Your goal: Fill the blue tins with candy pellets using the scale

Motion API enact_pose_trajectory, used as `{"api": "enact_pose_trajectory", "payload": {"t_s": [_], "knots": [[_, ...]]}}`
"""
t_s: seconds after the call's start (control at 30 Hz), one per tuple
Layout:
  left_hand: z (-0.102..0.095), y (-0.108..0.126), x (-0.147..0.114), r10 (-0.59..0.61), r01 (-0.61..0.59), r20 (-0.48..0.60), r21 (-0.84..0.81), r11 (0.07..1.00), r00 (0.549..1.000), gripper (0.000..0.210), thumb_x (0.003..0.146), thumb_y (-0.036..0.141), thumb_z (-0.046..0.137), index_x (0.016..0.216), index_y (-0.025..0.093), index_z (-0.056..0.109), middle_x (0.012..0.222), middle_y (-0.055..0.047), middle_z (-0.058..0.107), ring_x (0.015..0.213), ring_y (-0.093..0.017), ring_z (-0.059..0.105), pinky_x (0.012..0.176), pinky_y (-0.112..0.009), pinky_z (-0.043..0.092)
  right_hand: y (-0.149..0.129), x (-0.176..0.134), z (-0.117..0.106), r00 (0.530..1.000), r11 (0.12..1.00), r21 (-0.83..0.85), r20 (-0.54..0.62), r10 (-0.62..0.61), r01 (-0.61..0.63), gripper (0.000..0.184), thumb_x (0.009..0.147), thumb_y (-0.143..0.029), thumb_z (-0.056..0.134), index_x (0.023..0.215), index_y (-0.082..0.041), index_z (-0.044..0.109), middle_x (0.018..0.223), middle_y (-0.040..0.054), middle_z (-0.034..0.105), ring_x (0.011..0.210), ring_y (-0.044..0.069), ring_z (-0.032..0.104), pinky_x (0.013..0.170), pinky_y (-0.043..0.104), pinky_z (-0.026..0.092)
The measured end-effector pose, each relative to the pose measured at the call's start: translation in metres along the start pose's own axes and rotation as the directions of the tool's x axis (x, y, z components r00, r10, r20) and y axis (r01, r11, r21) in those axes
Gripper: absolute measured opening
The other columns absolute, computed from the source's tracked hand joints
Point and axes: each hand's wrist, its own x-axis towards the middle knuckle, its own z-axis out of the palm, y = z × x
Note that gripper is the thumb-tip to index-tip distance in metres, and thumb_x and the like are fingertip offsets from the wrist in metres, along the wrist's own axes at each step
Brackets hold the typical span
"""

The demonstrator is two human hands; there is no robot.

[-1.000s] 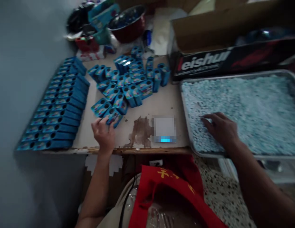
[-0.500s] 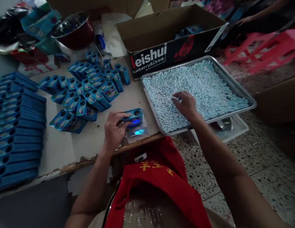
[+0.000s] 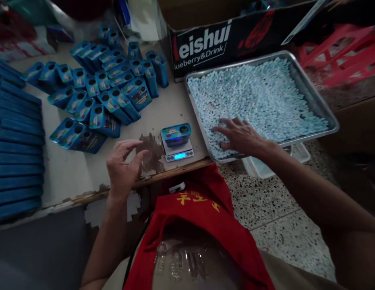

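A small blue candy box (image 3: 175,135) with a round hole in its top rests on a digital scale (image 3: 179,151), whose display glows blue. To the left of the scale my left hand (image 3: 124,165) is apart from the box, thumb and fingers curved with a gap between them and nothing held. My right hand (image 3: 235,137) lies over the near left part of a metal tray (image 3: 308,80), its fingers spread among pale blue and white candies (image 3: 250,92). Whether any candy is under those fingers cannot be seen.
Several blue boxes (image 3: 111,96) stand grouped on the worn table (image 3: 96,173), with stacked blue boxes (image 3: 18,157) at the far left. Behind the tray is a large black carton (image 3: 205,48). A red plastic stool (image 3: 341,56) stands at the right.
My left hand has let go of the box on the scale and drawn back left. My right hand has come down into the candies with its fingers spread. The view has shifted.
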Motion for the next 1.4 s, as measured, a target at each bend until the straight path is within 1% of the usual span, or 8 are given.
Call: {"api": "enact_pose_trajectory", "payload": {"t_s": [0.13,0.37,0.5,0.73,0.93,1.17,1.3,1.4], "knots": [[-0.019,-0.007,-0.013,-0.034,0.036,-0.038,0.05,0.998,0.999,0.016,0.102,0.04,0.089,0.112,0.028,0.084,0.118,-0.006,0.08,0.114,-0.026,0.078,0.105,-0.041,0.067,0.016,0.025,-0.002,0.995,0.995,0.011,0.001,0.1,-0.1,0.039,0.11,-0.018,0.063,0.148,-0.013,0.071,0.155,0.0297,0.064,0.129,0.041,0.061,0.092,0.044,0.047],[-0.024,-0.012,-0.022,-0.011,0.012,-0.015,0.088,0.996,1.0,0.011,0.104,0.034,0.086,0.111,0.026,0.084,0.117,-0.005,0.081,0.112,-0.024,0.079,0.106,-0.041,0.067,0.037,0.037,-0.027,0.917,0.848,0.429,-0.101,0.387,-0.311,0.024,0.097,-0.012,0.078,0.119,-0.013,0.087,0.101,0.0131,0.082,0.087,0.024,0.07,0.082,0.036,0.048],[-0.014,-0.011,-0.013,0.03,-0.033,0.024,0.125,0.992,0.999,0.011,0.102,0.027,0.087,0.113,0.027,0.085,0.117,-0.005,0.081,0.114,-0.026,0.079,0.11,-0.042,0.066,0.033,0.029,-0.036,0.937,0.866,0.426,-0.101,0.334,-0.263,0.018,0.09,-0.01,0.083,0.106,-0.016,0.09,0.098,0.0108,0.084,0.087,0.023,0.072,0.086,0.036,0.05],[0.002,0.001,-0.002,0.102,-0.113,0.104,0.111,0.987,0.989,0.015,0.102,0.024,0.088,0.116,0.028,0.084,0.121,-0.006,0.082,0.116,-0.027,0.079,0.109,-0.043,0.068,0.024,0.027,-0.017,0.934,0.836,0.474,-0.071,0.35,-0.277,0.011,0.09,-0.019,0.08,0.099,-0.018,0.086,0.084,0.0072,0.079,0.077,0.022,0.069,0.076,0.036,0.048],[0.025,-0.003,0.002,-0.078,0.092,0.111,-0.121,0.988,0.991,0.056,0.096,0.038,0.096,0.146,0.027,0.072,0.132,-0.007,0.08,0.117,-0.026,0.082,0.106,-0.042,0.071,0.019,0.025,-0.016,0.914,0.823,0.502,-0.141,0.381,-0.266,0.016,0.088,-0.021,0.08,0.102,-0.017,0.087,0.091,0.011,0.082,0.083,0.025,0.073,0.079,0.037,0.05],[0.069,-0.001,0.019,-0.045,0.071,0.179,-0.143,0.987,0.983,0.094,0.087,0.056,0.106,0.163,0.029,0.057,0.152,-0.014,0.074,0.135,-0.032,0.077,0.116,-0.045,0.067,0.012,0.025,-0.017,0.944,0.888,0.416,-0.165,0.286,-0.197,0.015,0.097,-0.03,0.081,0.106,-0.023,0.09,0.1,0.0125,0.085,0.096,0.033,0.077,0.098,0.047,0.056],[0.082,0.003,0.021,-0.068,0.103,0.251,-0.126,0.987,0.966,0.068,0.09,0.052,0.103,0.144,0.025,0.07,0.131,-0.007,0.082,0.116,-0.028,0.082,0.104,-0.039,0.068,0.01,0.027,-0.017,0.935,0.878,0.462,-0.243,0.259,-0.123,0.021,0.094,-0.024,0.081,0.113,-0.025,0.089,0.122,0.0149,0.084,0.125,0.041,0.074,0.116,0.058,0.053],[0.084,0.007,0.036,-0.054,0.091,0.274,-0.125,0.988,0.96,0.041,0.095,0.035,0.098,0.126,0.024,0.075,0.112,-0.004,0.083,0.102,-0.025,0.081,0.095,-0.036,0.067,-0.005,0.031,-0.016,0.888,0.67,0.738,-0.255,0.384,-0.078,0.025,0.096,-0.028,0.08,0.12,-0.026,0.084,0.129,0.0116,0.081,0.117,0.033,0.076,0.106,0.051,0.06]]}}
